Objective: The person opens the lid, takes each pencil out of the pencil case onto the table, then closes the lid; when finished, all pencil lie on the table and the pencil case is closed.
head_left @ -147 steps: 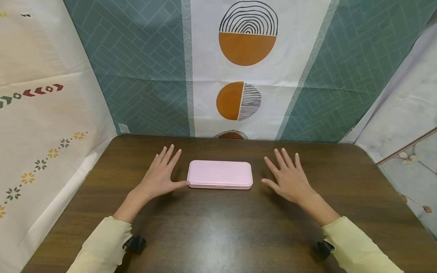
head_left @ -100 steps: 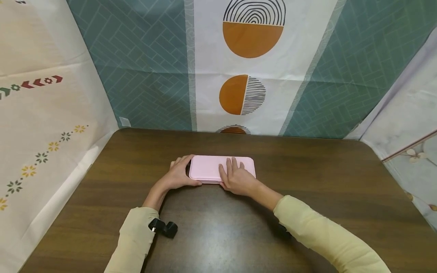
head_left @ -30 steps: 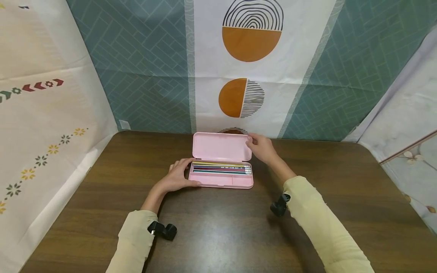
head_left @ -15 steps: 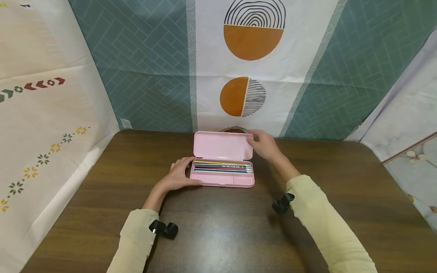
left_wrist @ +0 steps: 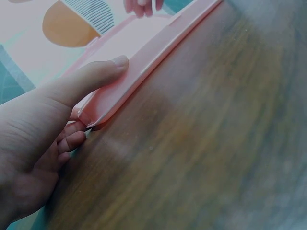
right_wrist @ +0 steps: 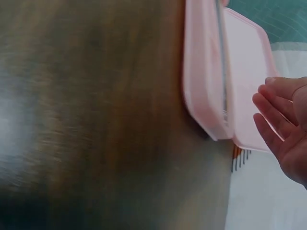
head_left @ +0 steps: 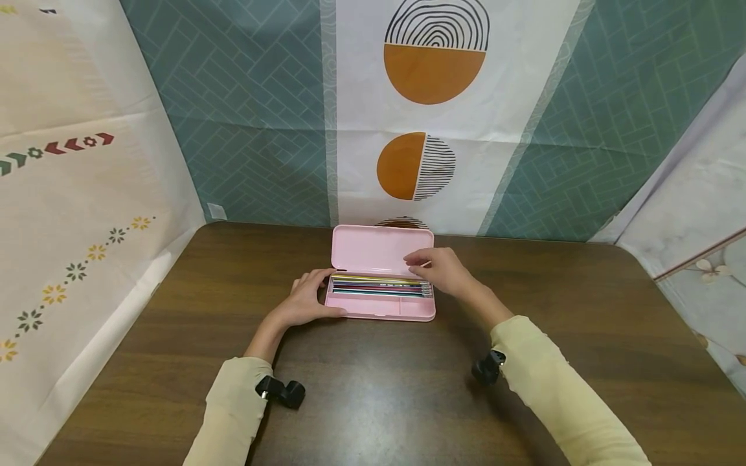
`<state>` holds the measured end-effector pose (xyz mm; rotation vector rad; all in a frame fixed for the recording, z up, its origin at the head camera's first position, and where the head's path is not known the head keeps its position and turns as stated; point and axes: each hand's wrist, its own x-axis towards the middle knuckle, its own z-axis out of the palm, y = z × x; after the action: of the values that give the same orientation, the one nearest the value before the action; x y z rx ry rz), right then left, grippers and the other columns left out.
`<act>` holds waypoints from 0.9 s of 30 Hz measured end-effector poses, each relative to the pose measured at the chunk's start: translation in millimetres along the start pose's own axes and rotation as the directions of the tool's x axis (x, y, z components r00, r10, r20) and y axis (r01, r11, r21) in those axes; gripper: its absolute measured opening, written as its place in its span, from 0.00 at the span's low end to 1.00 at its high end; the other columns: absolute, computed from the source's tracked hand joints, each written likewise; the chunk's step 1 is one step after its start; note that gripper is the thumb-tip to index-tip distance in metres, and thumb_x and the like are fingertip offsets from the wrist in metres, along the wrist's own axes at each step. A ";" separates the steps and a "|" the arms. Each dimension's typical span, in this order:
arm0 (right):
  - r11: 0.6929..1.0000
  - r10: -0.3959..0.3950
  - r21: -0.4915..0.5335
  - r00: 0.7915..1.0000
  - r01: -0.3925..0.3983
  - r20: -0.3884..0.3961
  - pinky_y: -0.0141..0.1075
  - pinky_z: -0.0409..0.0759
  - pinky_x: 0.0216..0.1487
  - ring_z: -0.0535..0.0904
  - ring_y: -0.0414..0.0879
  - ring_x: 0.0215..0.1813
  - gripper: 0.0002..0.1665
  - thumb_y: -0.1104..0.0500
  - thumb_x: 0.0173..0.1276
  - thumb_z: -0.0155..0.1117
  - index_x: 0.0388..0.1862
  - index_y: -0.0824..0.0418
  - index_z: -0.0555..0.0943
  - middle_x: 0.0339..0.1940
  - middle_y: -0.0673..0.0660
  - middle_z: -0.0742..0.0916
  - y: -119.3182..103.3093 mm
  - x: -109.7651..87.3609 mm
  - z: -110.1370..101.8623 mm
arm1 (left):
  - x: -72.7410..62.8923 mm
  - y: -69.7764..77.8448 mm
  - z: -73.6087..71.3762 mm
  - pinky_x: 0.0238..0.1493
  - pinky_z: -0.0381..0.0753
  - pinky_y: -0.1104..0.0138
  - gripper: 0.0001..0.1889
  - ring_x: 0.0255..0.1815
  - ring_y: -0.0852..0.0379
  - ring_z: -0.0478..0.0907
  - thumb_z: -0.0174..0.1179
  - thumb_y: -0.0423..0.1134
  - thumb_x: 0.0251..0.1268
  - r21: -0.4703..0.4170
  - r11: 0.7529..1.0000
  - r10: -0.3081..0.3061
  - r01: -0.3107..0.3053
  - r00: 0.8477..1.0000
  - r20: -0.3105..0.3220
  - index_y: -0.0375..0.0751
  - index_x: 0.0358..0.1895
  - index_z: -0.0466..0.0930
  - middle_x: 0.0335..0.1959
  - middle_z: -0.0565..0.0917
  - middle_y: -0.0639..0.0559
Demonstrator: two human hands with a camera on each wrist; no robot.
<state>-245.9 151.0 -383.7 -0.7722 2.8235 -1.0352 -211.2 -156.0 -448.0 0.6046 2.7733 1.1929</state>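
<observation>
A pink pencil case (head_left: 364, 307) lies with its lid (head_left: 373, 247) raised and tilted back. Several colored pencils (head_left: 373, 285) lie side by side in its rear compartment; the front compartments hold nothing visible. My left hand (head_left: 300, 303) grips the case's left end, thumb at the front edge and fingers round the back corner, as the left wrist view also shows. My right hand (head_left: 445, 270) hovers over the right end, in front of the lid. Its fingers (right_wrist: 271, 108) are loosely bent and hold nothing in the right wrist view.
The brown wooden table (head_left: 361, 388) carries the case near its far edge. Behind it hangs a patterned cloth (head_left: 262, 129), with a cream cloth (head_left: 87, 194) on the left. Black wrist cameras (head_left: 282, 392) sit on both forearms.
The case was closed at first; its lid has since swung up and back. My right hand has let go of the lid's right edge and moved down toward the pencils. My left hand keeps its grip.
</observation>
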 end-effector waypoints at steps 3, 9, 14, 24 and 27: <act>0.999 -0.042 -0.005 0.999 0.043 0.032 0.44 0.79 0.50 0.82 0.51 0.44 0.13 0.66 0.65 0.66 0.48 0.68 0.85 0.43 0.60 0.87 1.1 -2.7 8.5 | 0.1 0.2 0.2 0.52 0.55 0.52 0.48 0.53 0.48 0.65 0.75 0.51 0.44 0.001 1.000 -0.005 0.005 1.000 0.002 0.34 0.69 0.64 0.58 0.71 0.41; 0.993 -0.113 -0.009 0.992 0.114 0.050 0.42 0.79 0.48 0.82 0.48 0.40 0.12 0.68 0.63 0.67 0.46 0.67 0.86 0.42 0.59 0.88 3.2 -6.0 25.1 | -0.2 0.9 0.4 0.52 0.55 0.53 0.47 0.52 0.48 0.65 0.76 0.51 0.44 -0.011 1.000 -0.017 0.017 1.000 0.001 0.35 0.68 0.65 0.58 0.71 0.41; 0.982 -0.152 -0.103 0.987 0.157 0.056 0.43 0.78 0.49 0.83 0.49 0.44 0.13 0.69 0.62 0.67 0.46 0.67 0.86 0.43 0.58 0.88 2.7 -5.7 33.1 | -0.1 0.1 -0.1 0.52 0.55 0.52 0.48 0.53 0.48 0.65 0.75 0.51 0.44 -0.003 1.000 -0.011 0.011 1.000 0.002 0.35 0.69 0.64 0.59 0.71 0.41; 0.913 -0.239 -0.310 0.964 0.265 0.119 0.42 0.78 0.48 0.82 0.50 0.43 0.11 0.68 0.64 0.65 0.46 0.65 0.87 0.39 0.57 0.87 -0.4 -2.0 37.1 | -1.3 1.0 -0.7 0.53 0.55 0.51 0.48 0.54 0.47 0.65 0.75 0.51 0.45 -0.005 1.000 -0.011 0.011 1.000 0.005 0.34 0.69 0.64 0.59 0.71 0.41; 0.907 -0.223 -0.342 0.969 0.245 0.103 0.42 0.77 0.49 0.82 0.50 0.43 0.11 0.68 0.64 0.66 0.45 0.64 0.87 0.39 0.57 0.87 -4.4 -3.2 37.6 | -1.1 0.2 -0.3 0.53 0.55 0.51 0.48 0.54 0.47 0.65 0.75 0.51 0.45 -0.008 1.000 -0.008 0.008 1.000 0.003 0.34 0.69 0.64 0.59 0.71 0.41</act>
<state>-233.7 127.1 -410.6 -1.1771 2.9529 -0.5057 -210.1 -156.5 -447.8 0.5939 2.7639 1.2002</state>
